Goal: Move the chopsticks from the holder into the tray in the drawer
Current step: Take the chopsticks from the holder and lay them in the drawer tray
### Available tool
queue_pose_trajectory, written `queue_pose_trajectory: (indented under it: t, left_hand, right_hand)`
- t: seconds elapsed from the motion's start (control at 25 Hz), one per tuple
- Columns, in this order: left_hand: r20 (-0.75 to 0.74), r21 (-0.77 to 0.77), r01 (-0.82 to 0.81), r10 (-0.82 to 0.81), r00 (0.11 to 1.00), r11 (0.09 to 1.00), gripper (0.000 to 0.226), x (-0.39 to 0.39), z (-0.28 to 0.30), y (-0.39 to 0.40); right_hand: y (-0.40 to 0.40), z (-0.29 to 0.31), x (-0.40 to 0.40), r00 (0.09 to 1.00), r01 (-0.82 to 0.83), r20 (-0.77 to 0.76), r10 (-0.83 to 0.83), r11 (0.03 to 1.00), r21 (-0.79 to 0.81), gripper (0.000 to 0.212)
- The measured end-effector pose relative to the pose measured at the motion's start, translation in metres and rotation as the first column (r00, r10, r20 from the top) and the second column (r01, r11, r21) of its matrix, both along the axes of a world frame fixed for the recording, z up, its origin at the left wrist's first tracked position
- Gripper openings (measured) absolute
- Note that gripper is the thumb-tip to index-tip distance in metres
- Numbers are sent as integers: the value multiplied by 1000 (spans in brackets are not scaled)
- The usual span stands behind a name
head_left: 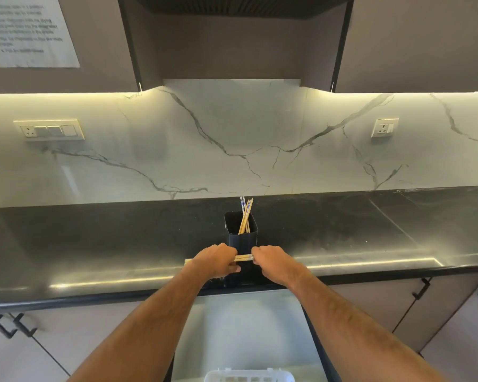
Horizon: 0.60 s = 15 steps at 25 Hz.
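Both hands grip one bundle of chopsticks [243, 257] held level, just in front of the black holder [241, 235] on the counter [94, 238]. Left hand [214, 261] wraps the middle, right hand [271, 261] pinches the end. More chopsticks [245, 216] stand in the holder. White tray [249, 375] sits in the open drawer [243, 326] below.

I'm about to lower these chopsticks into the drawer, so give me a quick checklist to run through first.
1. Wooden chopstick bundle gripped at both ends by left hand and right hand: ok.
2. Bundle level: ok.
3. Drawer open below: ok.
4. White plastic tray in the drawer: ok, only its rim shows.
5. Tray free of clutter: cannot tell.
6. Black square holder emptied: not ok, several chopsticks remain.
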State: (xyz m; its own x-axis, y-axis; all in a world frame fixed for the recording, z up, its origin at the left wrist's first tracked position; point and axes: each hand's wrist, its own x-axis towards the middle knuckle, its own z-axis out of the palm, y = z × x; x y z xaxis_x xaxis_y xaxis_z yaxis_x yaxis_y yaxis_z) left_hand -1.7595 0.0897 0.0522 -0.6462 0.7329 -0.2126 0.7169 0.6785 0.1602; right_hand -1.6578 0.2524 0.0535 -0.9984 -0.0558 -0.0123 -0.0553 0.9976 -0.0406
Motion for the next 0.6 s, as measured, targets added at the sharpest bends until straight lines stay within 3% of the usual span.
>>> queue_pose_trajectory:
  t: [0.2,0.4,0.6]
  left_hand:
    - [-93,-55,44,-49,994,998,23,18,-27,-16]
    - [-85,-26,106,-108,990,994,18,53,-71,-17]
    - [-95,96,99,-90,991,990,22,86,-107,-32]
  right_hand:
    - [-7,-18,15,999,24,-46,-18,992,127,21]
    - [-33,-54,44,998,6,67,-12,996,89,32]
    - [-45,-93,69,995,74,67,-76,997,32,31]
